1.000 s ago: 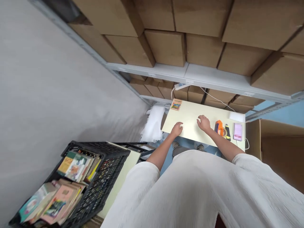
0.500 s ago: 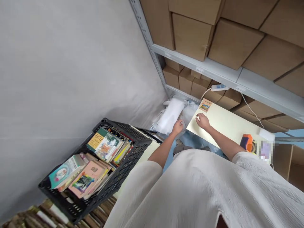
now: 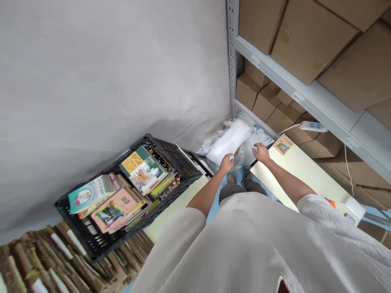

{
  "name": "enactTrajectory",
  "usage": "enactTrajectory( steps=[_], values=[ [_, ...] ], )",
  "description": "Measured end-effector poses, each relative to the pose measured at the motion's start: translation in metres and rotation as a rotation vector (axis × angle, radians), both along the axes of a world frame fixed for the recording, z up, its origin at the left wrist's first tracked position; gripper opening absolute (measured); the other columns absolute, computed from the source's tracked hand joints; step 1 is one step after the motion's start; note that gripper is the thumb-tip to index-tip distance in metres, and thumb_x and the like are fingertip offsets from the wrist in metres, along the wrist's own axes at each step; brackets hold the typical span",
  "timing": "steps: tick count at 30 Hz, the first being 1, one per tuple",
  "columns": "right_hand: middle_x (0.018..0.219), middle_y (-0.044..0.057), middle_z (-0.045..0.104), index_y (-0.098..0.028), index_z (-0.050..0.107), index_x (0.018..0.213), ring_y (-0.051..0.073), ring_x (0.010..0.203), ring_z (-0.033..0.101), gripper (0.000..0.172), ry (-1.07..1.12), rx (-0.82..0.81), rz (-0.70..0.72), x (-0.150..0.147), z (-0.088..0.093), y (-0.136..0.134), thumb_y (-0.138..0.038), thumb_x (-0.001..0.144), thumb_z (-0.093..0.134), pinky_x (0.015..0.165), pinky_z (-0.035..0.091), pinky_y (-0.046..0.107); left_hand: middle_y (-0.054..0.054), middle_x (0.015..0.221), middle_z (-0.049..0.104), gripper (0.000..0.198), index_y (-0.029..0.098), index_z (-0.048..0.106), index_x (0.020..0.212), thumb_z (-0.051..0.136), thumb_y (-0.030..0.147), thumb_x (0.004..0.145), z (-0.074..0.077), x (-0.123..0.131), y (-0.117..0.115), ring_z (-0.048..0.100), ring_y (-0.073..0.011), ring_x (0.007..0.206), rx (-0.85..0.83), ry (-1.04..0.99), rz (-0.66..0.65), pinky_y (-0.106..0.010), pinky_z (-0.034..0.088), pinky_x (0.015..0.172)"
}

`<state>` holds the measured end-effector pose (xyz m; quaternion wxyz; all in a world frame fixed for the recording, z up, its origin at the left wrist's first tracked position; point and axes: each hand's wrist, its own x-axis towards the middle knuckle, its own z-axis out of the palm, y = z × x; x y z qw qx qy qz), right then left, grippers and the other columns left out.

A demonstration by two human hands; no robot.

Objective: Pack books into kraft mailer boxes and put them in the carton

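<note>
My left hand [image 3: 227, 163] hangs in the air before my body with its fingers loosely bent and apart, and I see nothing in it. Behind it lies a white roll of wrapping sheet [image 3: 229, 140] on the floor by the wall. My right hand [image 3: 261, 154] hovers near the left corner of a pale yellow table [image 3: 301, 173], its fingers spread and slightly curled, holding nothing. A book with an orange-pink cover [image 3: 283, 145] lies flat on that corner, beyond the right hand. Clear plastic [image 3: 249, 148] shows between the hands.
On the left, a black crate [image 3: 180, 191] of books stands on another pale surface [image 3: 174, 209]. Bundled brown cardboard [image 3: 45, 260] is below it. Grey shelving [image 3: 275, 67] with cardboard boxes [image 3: 308, 40] rises on the right. A power strip [image 3: 313, 126] hangs by the shelf.
My view has turned left, so the shelving and table sit further right. Both hands stay apart and raised. More of my shoes and the bundled cardboard now shows.
</note>
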<state>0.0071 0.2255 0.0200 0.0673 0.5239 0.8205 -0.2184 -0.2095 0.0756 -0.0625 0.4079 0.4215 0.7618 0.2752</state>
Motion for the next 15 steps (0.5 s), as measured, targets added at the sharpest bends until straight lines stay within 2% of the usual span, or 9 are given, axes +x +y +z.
enactTrajectory(
  steps=[4, 8, 12, 15],
  values=[
    [0.144, 0.019, 0.070, -0.016, 0.070, 0.141, 0.032, 0.126, 0.067, 0.040, -0.020, -0.055, 0.067, -0.014, -0.022, 0.034, -0.030, 0.110, 0.050, 0.105, 0.053, 0.040, -0.014, 0.145, 0.075, 0.046, 0.022, 0.073, 0.140, 0.068, 0.020, 0.095, -0.018, 0.001, 0.000, 0.073, -0.0310, 0.134, -0.050, -0.014, 0.096, -0.048, 0.054, 0.125],
    [0.144, 0.020, 0.070, -0.015, 0.069, 0.142, 0.034, 0.130, 0.065, 0.041, -0.050, -0.076, 0.150, -0.029, -0.058, 0.070, -0.029, 0.108, 0.052, 0.108, 0.051, 0.042, -0.014, 0.150, 0.072, 0.048, 0.023, 0.072, 0.144, 0.067, 0.022, 0.096, -0.047, 0.001, 0.007, 0.070, -0.0320, 0.139, -0.080, -0.042, 0.167, -0.049, 0.054, 0.125],
    [0.144, 0.020, 0.070, -0.015, 0.070, 0.142, 0.035, 0.130, 0.064, 0.041, -0.110, -0.103, 0.188, -0.046, -0.108, 0.105, -0.030, 0.108, 0.053, 0.107, 0.051, 0.043, -0.013, 0.146, 0.074, 0.050, 0.023, 0.072, 0.145, 0.070, 0.019, 0.094, -0.090, -0.003, 0.024, 0.066, -0.0329, 0.144, -0.089, -0.038, 0.203, -0.051, 0.048, 0.132],
    [0.143, 0.021, 0.070, -0.015, 0.071, 0.140, 0.036, 0.129, 0.064, 0.040, -0.145, -0.114, 0.172, -0.059, -0.155, 0.130, -0.032, 0.108, 0.054, 0.106, 0.051, 0.044, -0.015, 0.150, 0.072, 0.050, 0.020, 0.071, 0.145, 0.068, 0.016, 0.095, -0.130, -0.008, 0.042, 0.063, -0.0343, 0.148, -0.091, -0.029, 0.199, -0.051, 0.045, 0.135]
  ],
)
